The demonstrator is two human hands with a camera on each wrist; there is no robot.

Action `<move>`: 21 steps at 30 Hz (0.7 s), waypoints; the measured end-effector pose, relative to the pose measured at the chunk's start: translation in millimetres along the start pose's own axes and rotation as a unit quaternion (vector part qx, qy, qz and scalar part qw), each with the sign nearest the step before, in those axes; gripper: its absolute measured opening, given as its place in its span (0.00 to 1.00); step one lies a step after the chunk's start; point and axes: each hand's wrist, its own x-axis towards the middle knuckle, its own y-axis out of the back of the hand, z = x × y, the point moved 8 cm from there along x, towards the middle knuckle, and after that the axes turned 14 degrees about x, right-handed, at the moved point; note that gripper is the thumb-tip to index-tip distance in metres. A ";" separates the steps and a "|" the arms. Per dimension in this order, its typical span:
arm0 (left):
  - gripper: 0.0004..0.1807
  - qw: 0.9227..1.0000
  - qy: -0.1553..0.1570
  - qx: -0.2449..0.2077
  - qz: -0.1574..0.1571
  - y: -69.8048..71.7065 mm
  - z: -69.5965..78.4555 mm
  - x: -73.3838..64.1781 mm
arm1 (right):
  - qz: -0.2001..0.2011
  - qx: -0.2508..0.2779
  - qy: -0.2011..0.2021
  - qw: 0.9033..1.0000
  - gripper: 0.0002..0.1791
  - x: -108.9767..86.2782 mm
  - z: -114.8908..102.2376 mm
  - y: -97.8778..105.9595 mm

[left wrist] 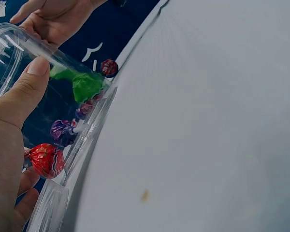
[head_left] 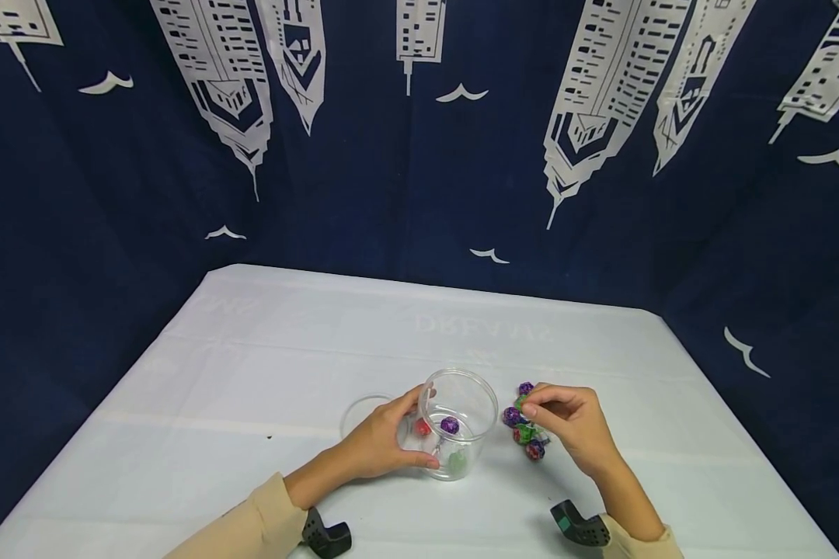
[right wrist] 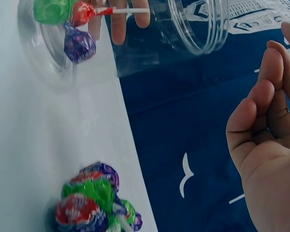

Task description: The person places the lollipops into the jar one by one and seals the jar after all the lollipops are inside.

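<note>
My left hand [head_left: 377,441] grips a clear plastic cup [head_left: 461,380] from the side, thumb in front. Inside it lie wrapped lollipops: a red lollipop [left wrist: 48,160], a purple lollipop [head_left: 450,425] and a green lollipop [head_left: 457,463]. To the cup's right is a small pile of lollipops [right wrist: 87,203] in purple, green and red wrappers. Above that pile hovers my right hand [head_left: 573,419], its fingers loosely bent and thumb near the index finger. The right wrist view shows that hand [right wrist: 270,116] apart from the pile, with nothing visible in it.
A clear round lid [head_left: 353,407] lies on the white tablecloth [head_left: 287,349], partly behind my left hand. A dark blue cloth [head_left: 391,194] printed with white buildings hangs behind the table. Dark devices [head_left: 580,526] are worn at both wrists.
</note>
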 end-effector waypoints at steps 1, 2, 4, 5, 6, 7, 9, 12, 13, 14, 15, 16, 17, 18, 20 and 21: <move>0.57 1.000 0.001 -0.001 -0.001 0.0 -0.2 -0.1 | 0.004 0.000 0.002 1.000 0.15 -0.8 -0.3 2.0; 0.57 1.000 0.002 -0.002 -0.001 -0.1 -0.5 -0.2 | 0.009 0.000 0.002 1.000 0.15 -1.7 -0.5 4.2; 0.58 1.000 0.003 -0.003 0.000 0.0 -0.7 -0.4 | 0.024 -0.004 0.003 1.000 0.12 -4.3 -0.5 9.6; 0.58 1.000 0.004 -0.005 -0.001 -0.1 -1.0 -0.4 | 0.033 -0.009 0.005 0.999 0.12 -5.8 -0.8 12.6; 0.58 1.000 0.005 -0.006 -0.002 -0.3 -1.2 -0.3 | 0.043 -0.013 0.004 0.999 0.11 -7.5 -0.6 15.8; 0.58 1.000 0.005 -0.006 -0.003 -0.7 -1.6 -0.1 | 0.054 -0.017 0.003 0.998 0.10 -9.2 -0.5 19.3; 0.58 1.000 0.005 -0.006 -0.004 -0.8 -1.7 0.0 | 0.077 -0.030 -0.002 0.997 0.10 -12.4 0.0 26.3; 0.58 1.000 0.009 -0.002 -0.004 -0.6 -3.2 0.2 | 0.110 -0.052 -0.011 0.992 0.09 -15.7 2.0 36.4; 0.58 1.000 0.010 0.000 -0.004 -0.3 -3.1 0.2 | 0.122 -0.062 -0.014 0.991 0.08 -16.7 2.3 39.7; 0.58 1.000 0.011 0.000 -0.003 0.1 -3.0 0.3 | 0.133 -0.070 -0.018 0.989 0.07 -17.5 2.9 42.9; 0.58 1.000 0.011 0.002 -0.002 0.4 -2.9 0.3 | 0.142 -0.078 -0.021 0.987 0.05 -18.4 3.7 46.2; 0.58 1.000 0.014 0.000 -0.003 0.4 -3.2 0.2 | 0.151 -0.087 -0.024 0.984 0.03 -19.3 4.6 49.4; 0.58 1.000 0.014 -0.002 -0.003 0.3 -3.0 0.1 | 0.159 -0.096 -0.028 0.982 0.02 -20.4 5.6 52.7; 0.58 1.000 0.015 -0.003 -0.004 0.3 -2.7 -0.1 | 0.168 -0.104 -0.031 0.980 0.02 -21.7 6.8 56.0; 0.58 1.000 0.017 -0.007 -0.006 -0.1 -2.3 -0.3 | 0.181 -0.124 -0.040 0.975 0.04 -24.6 9.5 63.0; 0.58 1.000 0.017 -0.008 -0.007 -0.3 -2.0 -0.4 | 0.188 -0.134 -0.046 0.972 0.05 -26.3 10.9 66.7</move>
